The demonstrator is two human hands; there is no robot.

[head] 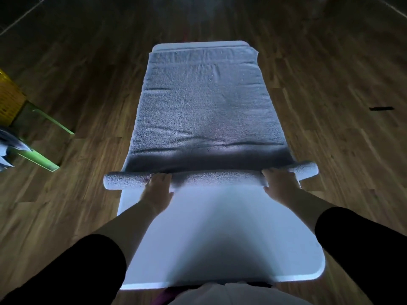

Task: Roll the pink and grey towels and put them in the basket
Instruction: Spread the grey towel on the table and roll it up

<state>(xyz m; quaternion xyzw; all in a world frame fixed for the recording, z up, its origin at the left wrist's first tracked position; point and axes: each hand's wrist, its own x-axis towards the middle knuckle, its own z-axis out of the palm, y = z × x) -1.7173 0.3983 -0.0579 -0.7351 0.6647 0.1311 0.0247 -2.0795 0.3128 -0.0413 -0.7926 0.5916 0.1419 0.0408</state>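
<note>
A grey towel (202, 102) lies flat along a white table (215, 234). Its near end is wound into a thin roll (211, 178) that sticks out past both table sides. My left hand (157, 190) lies on the roll left of centre, fingers over its top. My right hand (280, 181) lies on the roll near its right end in the same way. Both thumbs sit on the near side of the roll. A yellow woven basket (8, 95) shows at the far left edge. No pink towel is clearly visible.
The table stands on a dark wooden floor (330, 150). A green frame (41, 159) with a grey cloth (6, 148) on it stands at the left, beside the basket. A small dark object (381, 108) lies on the floor at the right.
</note>
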